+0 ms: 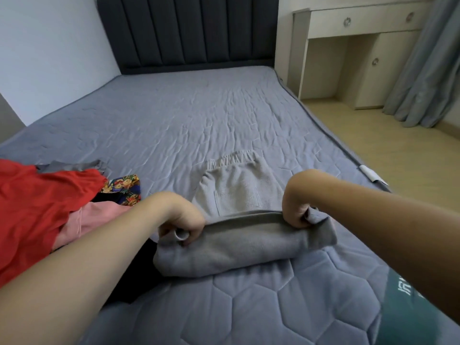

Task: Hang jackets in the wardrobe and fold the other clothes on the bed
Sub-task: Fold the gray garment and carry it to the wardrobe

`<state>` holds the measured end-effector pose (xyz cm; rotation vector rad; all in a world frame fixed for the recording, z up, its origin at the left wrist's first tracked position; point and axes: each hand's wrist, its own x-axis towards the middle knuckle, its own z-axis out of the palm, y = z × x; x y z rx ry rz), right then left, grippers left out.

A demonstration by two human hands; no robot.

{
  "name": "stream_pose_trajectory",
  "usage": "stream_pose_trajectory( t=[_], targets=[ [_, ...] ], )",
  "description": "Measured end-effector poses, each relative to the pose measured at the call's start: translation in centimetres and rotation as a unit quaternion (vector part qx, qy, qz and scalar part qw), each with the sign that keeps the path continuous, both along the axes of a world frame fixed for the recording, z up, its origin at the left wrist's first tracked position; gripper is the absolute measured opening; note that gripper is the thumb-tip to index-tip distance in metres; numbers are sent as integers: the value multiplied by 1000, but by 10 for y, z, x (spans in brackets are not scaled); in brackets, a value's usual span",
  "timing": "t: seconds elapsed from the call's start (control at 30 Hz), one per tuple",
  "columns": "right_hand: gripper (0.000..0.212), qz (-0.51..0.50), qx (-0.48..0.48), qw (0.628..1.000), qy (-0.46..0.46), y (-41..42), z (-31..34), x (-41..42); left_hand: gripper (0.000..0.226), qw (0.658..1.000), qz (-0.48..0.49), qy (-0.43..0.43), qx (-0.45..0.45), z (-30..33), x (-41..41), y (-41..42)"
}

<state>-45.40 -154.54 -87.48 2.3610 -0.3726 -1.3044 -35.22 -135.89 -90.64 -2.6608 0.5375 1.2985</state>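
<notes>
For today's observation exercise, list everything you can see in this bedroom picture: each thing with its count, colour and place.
grey garment: 1, grey, near bed edge, partly folded
pale trousers: 1, off-white, mid-bed
clothes pile: several, red, pink, patterned, black, bed's left
bed: 1, blue-grey cover
headboard: 1, dark grey, far end
desk: 1, cream, right wall
curtain: 1, blue-grey, far right
left hand: grips garment's left end
right hand: grips garment's right end

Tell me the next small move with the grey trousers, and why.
Probably carry the gripped fold forward and lay it over the waistband half. Both the left hand and right hand pinch the folded edge of the grey trousers, and the waistband end still lies flat on the bed.
</notes>
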Motion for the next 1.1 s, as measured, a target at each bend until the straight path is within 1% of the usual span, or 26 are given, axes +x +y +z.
stream_pose_trajectory(
  t=[0.03,0.07,0.1,0.13,0.17,0.2,0.23,0.27,0.33,0.37,0.43,0.5,0.53,0.57,0.6,0.67,0.7,0.77,0.8,0.83,0.87,0.93,1.0,1.03,1.07,1.1],
  targets=[
    [11,-16,29,999,-24,-4,2,2,7,997,56,15,-50,1,7,5],
    [18,-50,58,996,-55,-11,3,6,5,989,103,39,-97,1,15,9],
    [31,-97,94,987,-91,-20,3,13,22,980,135,62,-135,0,25,12],
    [35,-146,136,971,-132,-29,3,21,44,970,158,73,-169,-1,37,14],
    [27,-187,181,949,-180,-38,4,30,61,964,170,60,-194,-3,50,14],
    [16,-221,219,923,-225,-45,7,39,67,959,178,28,-220,-5,62,12],
    [5,-241,239,901,-270,-53,10,49,64,953,179,-14,-243,-3,72,9],
    [5,-256,257,877,-315,-61,13,60,53,947,177,-57,-262,2,79,4],
    [12,-291,304,819,-390,-71,19,81,17,915,199,-131,-325,13,94,-10],
    [12,-317,330,781,-424,-76,20,93,7,891,225,-163,-359,16,102,-19],
    [13,-365,361,707,-486,-84,13,118,8,840,278,-203,-419,9,126,-39],
    [16,-407,361,647,-533,-89,-7,144,37,795,335,-217,-457,-18,160,-55],
    [18,-430,359,615,-555,-92,-23,155,48,784,357,-229,-454,-34,174,-62],
    [18,-453,354,586,-571,-94,-41,163,53,781,373,-237,-440,-51,183,-67],
    [18,-468,346,564,-585,-96,-63,170,51,790,376,-245,-419,-68,187,-72],
    [27,-458,309,559,-618,-100,-110,176,35,809,342,-297,-375,-101,184,-81],
    [34,-450,279,558,-639,-101,-132,176,28,808,326,-329,-365,-115,179,-84],
    [37,-420,218,551,-687,-101,-160,176,21,787,301,-391,-371,-137,175,-86],
    [36,-398,193,557,-702,-102,-167,178,20,773,300,-412,-378,-141,177,-86],
    [35,-383,178,571,-704,-102,-169,181,20,768,304,-417,-380,-141,179,-87],
    [35,-372,171,580,-704,-102,-168,182,22,769,309,-412,-379,-139,181,-87],
    [38,-366,173,584,-704,-100,-164,183,31,772,322,-388,-387,-131,182,-85],
    [46,-374,171,581,-703,-94,-157,179,51,786,337,-364,-369,-119,176,-78],
    [55,-382,169,586,-694,-91,-152,176,64,799,346,-341,-355,-113,170,-72],
    [66,-388,168,602,-678,-88,-147,173,74,806,366,-294,-362,-108,166,-66],
    [77,-405,179,619,-648,-85,-139,169,77,799,393,-214,-402,-101,162,-61]
  ],
)
